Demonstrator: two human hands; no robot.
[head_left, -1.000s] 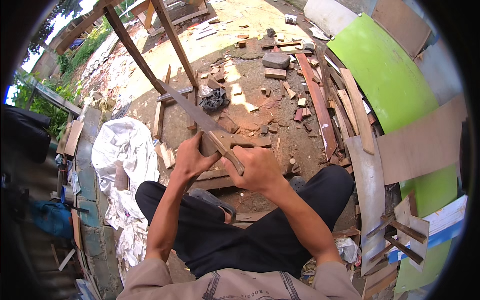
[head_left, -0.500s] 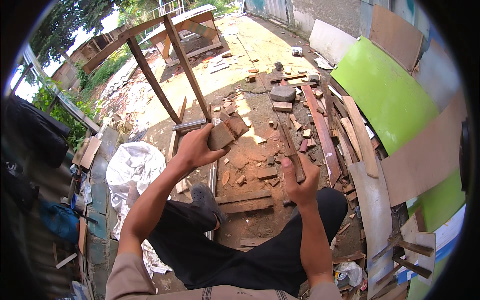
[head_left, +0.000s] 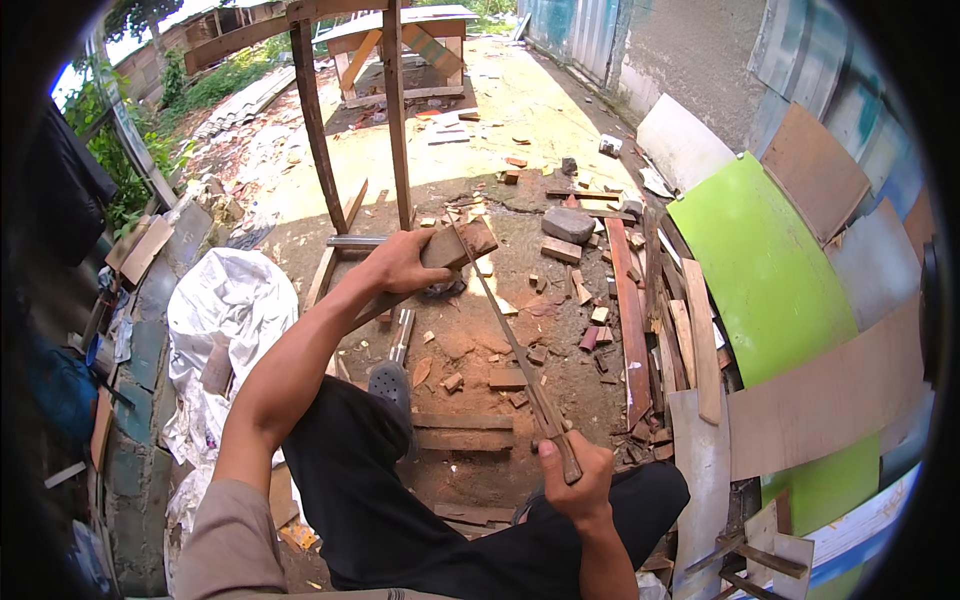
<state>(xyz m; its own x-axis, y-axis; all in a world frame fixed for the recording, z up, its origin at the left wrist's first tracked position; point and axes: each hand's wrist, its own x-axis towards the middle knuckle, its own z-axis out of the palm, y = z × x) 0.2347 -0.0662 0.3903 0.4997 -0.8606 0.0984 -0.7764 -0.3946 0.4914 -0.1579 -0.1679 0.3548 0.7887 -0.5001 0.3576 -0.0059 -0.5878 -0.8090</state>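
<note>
My left hand (head_left: pixel 404 263) is closed around a thick brown wooden beam (head_left: pixel 474 243), its end sticking out to the right of my fingers. In my right hand (head_left: pixel 582 477) is the wooden handle of a handsaw (head_left: pixel 522 366), held low near my bent right knee. The saw's long narrow blade slants up and left. Its far part crosses the beam just right of my left fingers; whether the teeth bite into the wood is too small to tell.
A wooden frame (head_left: pixel 396 120) rises beyond my left hand. White sacking (head_left: pixel 232 310) lies on the left. Offcuts and a grey stone (head_left: pixel 568 225) litter the ground ahead. Planks (head_left: pixel 628 330) and a green panel (head_left: pixel 755 255) line the right. My clog (head_left: pixel 390 385) rests below the beam.
My right hand has moved down and slightly left, bringing the saw blade across the beam. The left hand still grips the beam. The view has shifted.
</note>
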